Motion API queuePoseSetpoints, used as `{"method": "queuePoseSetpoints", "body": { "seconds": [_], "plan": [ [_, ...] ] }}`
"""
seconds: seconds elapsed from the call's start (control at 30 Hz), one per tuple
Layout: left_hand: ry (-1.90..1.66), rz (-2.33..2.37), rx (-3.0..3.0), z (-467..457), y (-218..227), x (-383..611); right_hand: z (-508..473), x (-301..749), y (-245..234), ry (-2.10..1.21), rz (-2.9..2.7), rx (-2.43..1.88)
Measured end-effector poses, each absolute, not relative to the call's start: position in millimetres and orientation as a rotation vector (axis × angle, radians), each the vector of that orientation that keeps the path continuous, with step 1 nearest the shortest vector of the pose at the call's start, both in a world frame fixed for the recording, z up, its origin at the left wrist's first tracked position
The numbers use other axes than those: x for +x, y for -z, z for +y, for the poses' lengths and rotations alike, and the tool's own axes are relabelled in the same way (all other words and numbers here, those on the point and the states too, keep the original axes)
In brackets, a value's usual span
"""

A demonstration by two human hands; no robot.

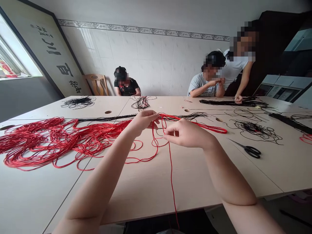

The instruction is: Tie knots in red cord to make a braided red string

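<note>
My left hand (pixel 146 121) is raised over the middle of the table, its fingers closed on red cord near a small loop. Close by on the right, my right hand (pixel 181 132) pinches the same red cord (pixel 171 172), whose tail hangs down over the table's front edge. Between the hands the cord forms a loop, and its exact crossing is hard to make out. A large tangled heap of red cord (pixel 85 139) spreads across the table to the left. Behind my hands, a folded bundle of red cord (pixel 214 128) points to the right.
Black-handled scissors (pixel 252 151) lie at the right, near a black cord tangle (pixel 253 128). More black cords (pixel 79 102) lie at the back left. Across the table (pixel 195 182) sit two people, and a third stands, reaching to a black cord bundle (pixel 219 102).
</note>
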State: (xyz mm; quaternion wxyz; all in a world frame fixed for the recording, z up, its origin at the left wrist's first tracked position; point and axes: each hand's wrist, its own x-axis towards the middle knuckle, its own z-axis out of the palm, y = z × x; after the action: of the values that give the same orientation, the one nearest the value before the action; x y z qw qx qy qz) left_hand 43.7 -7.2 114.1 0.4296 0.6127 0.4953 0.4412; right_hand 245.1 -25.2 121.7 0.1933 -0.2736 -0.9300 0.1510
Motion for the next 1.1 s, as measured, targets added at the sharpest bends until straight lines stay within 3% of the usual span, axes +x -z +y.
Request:
{"method": "queuePoseSetpoints", "body": {
  "seconds": [0.53,0.73,0.9,1.1],
  "plan": [
    [-0.915,0.729,1.123,-7,-115,49,-10,242,-118,-0.33,-2.686,-1.086],
    [-0.955,0.753,1.181,-8,-115,48,-6,258,-123,-0.555,-2.7,-1.05],
    [-0.919,0.724,1.262,-13,-118,49,-3,263,-128,-0.618,-2.277,-0.89],
    [-0.871,0.709,1.338,-25,-124,55,-2,252,-130,-1.144,-2.11,-0.496]
  ]
}}
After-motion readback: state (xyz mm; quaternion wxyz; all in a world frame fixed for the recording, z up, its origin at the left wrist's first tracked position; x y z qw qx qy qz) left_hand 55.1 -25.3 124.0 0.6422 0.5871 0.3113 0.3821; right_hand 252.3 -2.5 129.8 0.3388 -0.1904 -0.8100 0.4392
